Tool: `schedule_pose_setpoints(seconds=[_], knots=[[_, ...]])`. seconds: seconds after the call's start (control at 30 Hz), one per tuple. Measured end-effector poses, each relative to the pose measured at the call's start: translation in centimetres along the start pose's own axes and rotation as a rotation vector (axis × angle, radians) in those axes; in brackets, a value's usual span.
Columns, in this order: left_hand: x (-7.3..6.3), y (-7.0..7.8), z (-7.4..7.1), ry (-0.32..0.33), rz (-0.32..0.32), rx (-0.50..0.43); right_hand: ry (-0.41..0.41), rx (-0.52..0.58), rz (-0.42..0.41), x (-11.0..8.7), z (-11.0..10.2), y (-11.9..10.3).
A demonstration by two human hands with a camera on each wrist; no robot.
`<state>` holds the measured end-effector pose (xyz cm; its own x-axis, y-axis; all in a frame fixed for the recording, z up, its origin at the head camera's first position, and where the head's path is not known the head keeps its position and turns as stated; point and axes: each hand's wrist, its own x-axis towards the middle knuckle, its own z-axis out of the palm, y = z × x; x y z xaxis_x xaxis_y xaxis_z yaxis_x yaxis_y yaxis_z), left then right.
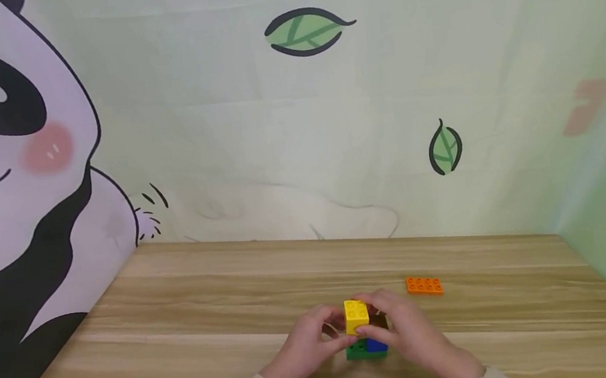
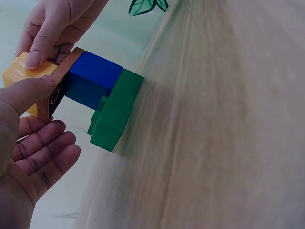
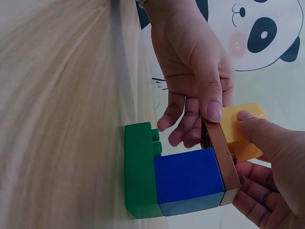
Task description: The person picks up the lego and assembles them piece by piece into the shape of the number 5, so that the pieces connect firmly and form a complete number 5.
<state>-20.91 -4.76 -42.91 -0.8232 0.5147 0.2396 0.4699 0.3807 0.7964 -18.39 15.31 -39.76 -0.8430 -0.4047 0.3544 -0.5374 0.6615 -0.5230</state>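
A small stack of toy building bricks stands on the wooden table in front of me. At its bottom is a green brick [image 1: 357,354], with a blue brick [image 3: 189,179] on one end of it. A flat brown brick [image 3: 223,155] lies across the top of the blue one and overhangs. Above that sits a yellow brick [image 1: 357,318]. My right hand [image 1: 414,330] pinches the yellow brick, thumb on its near side. My left hand [image 1: 305,345] pinches the overhanging end of the brown brick, its thumb by the yellow brick's edge. The far fingertips are partly hidden.
An orange flat brick [image 1: 424,286] lies on the table [image 1: 209,301], beyond the right hand. A printed cloth backdrop [image 1: 205,131] with a panda and leaves rises behind the table and along its sides.
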Motion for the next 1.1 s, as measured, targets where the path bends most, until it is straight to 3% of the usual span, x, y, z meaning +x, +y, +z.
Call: schedule_pose_setpoints(seconds=[0.7, 0.9, 1.1], knots=[[0.1, 0.0, -0.1, -0.004, -0.027, -0.017, -0.051, 0.056, 0.007, 0.1, -0.7, 0.2], [0.1, 0.2, -0.3, 0.009, -0.024, -0.008, -0.072, 0.068, 0.048, 0.1, -1.1, 0.2], [0.2, 0.3, -0.5, 0.035, -0.025, -0.022, -0.02, 0.036, 0.017, 0.1, -1.7, 0.5]])
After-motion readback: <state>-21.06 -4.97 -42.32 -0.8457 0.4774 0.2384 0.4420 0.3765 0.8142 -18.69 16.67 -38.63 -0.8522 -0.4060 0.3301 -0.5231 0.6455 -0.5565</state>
